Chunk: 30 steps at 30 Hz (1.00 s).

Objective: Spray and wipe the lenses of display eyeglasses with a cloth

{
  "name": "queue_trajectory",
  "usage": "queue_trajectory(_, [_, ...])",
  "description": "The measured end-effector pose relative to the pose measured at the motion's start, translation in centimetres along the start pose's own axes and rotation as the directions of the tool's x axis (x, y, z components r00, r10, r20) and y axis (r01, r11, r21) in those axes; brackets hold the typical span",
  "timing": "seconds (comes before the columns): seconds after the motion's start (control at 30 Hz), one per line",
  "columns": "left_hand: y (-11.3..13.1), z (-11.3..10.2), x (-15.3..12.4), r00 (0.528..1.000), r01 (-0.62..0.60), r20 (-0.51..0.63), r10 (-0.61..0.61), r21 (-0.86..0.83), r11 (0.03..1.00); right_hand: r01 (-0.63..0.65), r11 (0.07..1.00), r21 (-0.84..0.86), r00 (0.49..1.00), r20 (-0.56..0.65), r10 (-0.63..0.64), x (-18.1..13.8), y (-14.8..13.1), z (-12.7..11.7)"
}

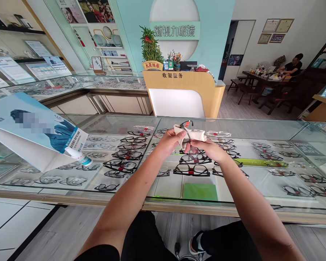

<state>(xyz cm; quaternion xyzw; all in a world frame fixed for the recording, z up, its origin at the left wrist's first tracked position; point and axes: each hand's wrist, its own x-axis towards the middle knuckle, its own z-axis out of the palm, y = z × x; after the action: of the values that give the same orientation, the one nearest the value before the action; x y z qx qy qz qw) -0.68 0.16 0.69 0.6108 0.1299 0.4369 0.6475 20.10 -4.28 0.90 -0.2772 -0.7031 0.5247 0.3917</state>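
Two bare hands work close together at the centre of the frame, above a long glass-topped display counter [70,197]. The left hand [169,142] is closed, its thumb pressing a soft cream-coloured cloth [197,135]; the right hand [209,148] pinches a pair of slim dark-framed eyeglasses [188,132] from the other side. The eyeglasses sit between the hands, partly wrapped by the cloth, one temple with a red patch rising above the fingers. Exactly where each fingertip meets the frame is hidden.

The eyeglasses should be very light, with thin, springy temples that could bend or twist under uneven force, and smooth lenses likely to slip and smudge. The rim or bridge seems the safest hold, taken gently, close to the part being pressed. The cloth looks limp and should fold easily, giving a less slippery grip.
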Motion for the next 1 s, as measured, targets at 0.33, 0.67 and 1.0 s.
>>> queue_trajectory(0.33, [0.9,0.6,-0.3,1.000,0.002,0.018,-0.003,0.034,0.999,-0.003,0.999,0.035,0.997,-0.072,0.006,-0.1,0.4,-0.1])
queue_trajectory(0.67, [0.1,0.3,-0.2,1.000,0.003,-0.009,-0.003,0.057,0.998,-0.009,0.999,0.033,0.998,-0.059,0.011,-0.2,0.7,-0.3])
queue_trajectory(1.0, [0.1,1.3,-0.6,0.996,-0.004,-0.086,0.009,0.067,0.998,-0.016,0.999,0.034,1.000,-0.016,0.017,-0.4,0.5,-0.1])
